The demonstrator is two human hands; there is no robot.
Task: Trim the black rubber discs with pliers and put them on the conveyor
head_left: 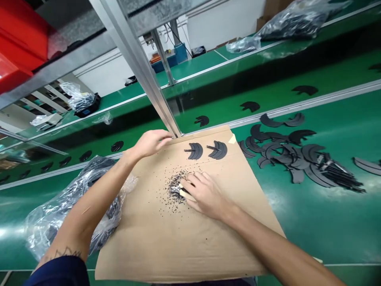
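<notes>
My right hand [206,194] is wrapped around a pair of cutting pliers [176,190] with pale yellow handles. The metal jaws point left, low over a scatter of small black plastic bits [174,204] on a cardboard sheet [166,250]. At the far left edge of the cardboard, my left hand [153,142] reaches beside the foot of a metal post, fingers stretched out and nothing visible in them. Two black fan-shaped plastic parts, one on the left [195,151] and one on the right [218,150], lie between the hands and the cardboard's far edge.
A heap of black curved parts [285,153] lies on the green table to the right. A clear plastic bag [74,202] bulges at the left. The metal post [139,59] rises behind the cardboard. Several black parts sit along the green belt [220,113] beyond.
</notes>
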